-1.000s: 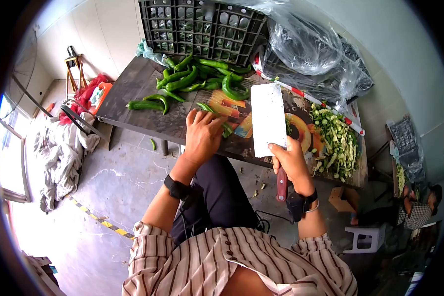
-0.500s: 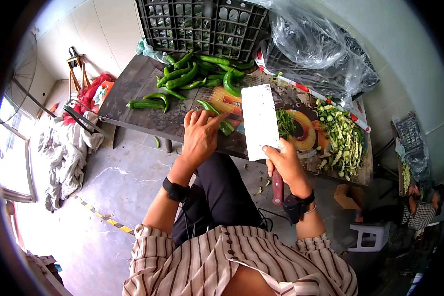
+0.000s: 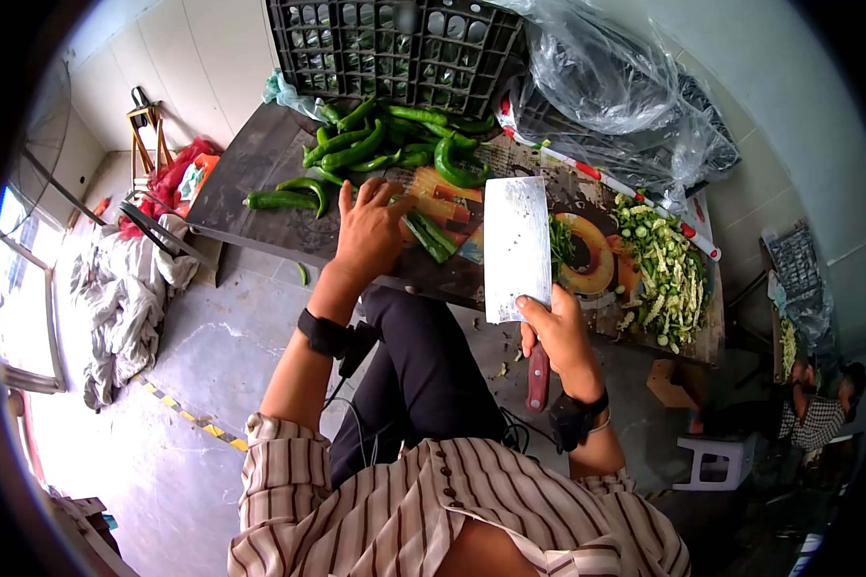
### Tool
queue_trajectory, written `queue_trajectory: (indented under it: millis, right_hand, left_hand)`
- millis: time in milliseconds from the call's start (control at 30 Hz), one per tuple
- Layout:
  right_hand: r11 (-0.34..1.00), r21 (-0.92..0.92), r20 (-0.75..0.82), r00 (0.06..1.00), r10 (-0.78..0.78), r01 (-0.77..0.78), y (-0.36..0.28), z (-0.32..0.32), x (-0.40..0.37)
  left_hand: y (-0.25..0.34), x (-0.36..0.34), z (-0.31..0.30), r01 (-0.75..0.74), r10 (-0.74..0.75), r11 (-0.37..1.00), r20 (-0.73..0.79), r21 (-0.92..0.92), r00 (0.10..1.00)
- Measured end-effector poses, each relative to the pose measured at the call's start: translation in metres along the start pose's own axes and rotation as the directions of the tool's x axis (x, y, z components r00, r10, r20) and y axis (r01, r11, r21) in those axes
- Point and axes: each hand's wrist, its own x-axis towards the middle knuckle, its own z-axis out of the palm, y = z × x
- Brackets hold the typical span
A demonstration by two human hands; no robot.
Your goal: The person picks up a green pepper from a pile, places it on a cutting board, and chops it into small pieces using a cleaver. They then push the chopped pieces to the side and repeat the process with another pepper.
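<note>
Keeping almost its same place, the cleaver stands with its broad side facing the person; the right hand has its fingers clenched around the handle. The left hand, which half a second ago lay over the split pepper, has shifted to the left and far, towards the whole peppers. Its fingers are half spread and seem to grasp nothing. So the split pepper is now more uncovered, on the table between the left hand and the blade, seemingly in two halves.

Counting: one table, one crate at the far side, one heap of cut pieces at the right, too many to count, one pile of whole peppers, perhaps ten or more, overlapping, and two loose peppers at the left.
</note>
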Motion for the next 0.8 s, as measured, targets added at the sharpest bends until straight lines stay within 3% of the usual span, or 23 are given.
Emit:
queue_trajectory:
  millis: [133,200,333,533,667,800]
  right_hand:
    - [1.000,0.012,-0.011,1.000,0.005,-0.005,0.002,-0.002,-0.006]
    - [1.000,0.016,-0.021,1.000,0.005,-0.004,0.003,-0.004,-0.010]
    - [0.999,0.036,-0.052,0.999,-0.007,0.009,0.005,-0.009,-0.016]
    - [0.996,0.083,-0.080,0.997,-0.002,0.009,0.008,-0.012,-0.023]
    - [0.992,0.120,-0.126,0.992,-0.022,0.037,0.009,-0.017,-0.031]
    - [0.982,0.163,-0.220,0.974,-0.056,0.094,0.011,-0.030,-0.043]
  left_hand:
    - [-0.005,0.008,-0.007,-0.046,0.046,0.999,0.089,-0.001,0.995]
    - [-0.003,0.009,-0.014,0.032,-0.029,0.999,0.250,-0.008,0.968]
    - [-0.001,-0.004,-0.024,0.047,-0.016,0.988,0.207,-0.145,0.978]
    - [0.016,-0.012,-0.026,0.130,-0.095,0.981,0.229,-0.143,0.969]
    - [0.034,-0.021,-0.017,0.068,-0.048,0.982,0.116,-0.178,0.992]
    - [0.076,-0.024,-0.012,-0.010,0.031,0.940,0.058,-0.340,0.998]
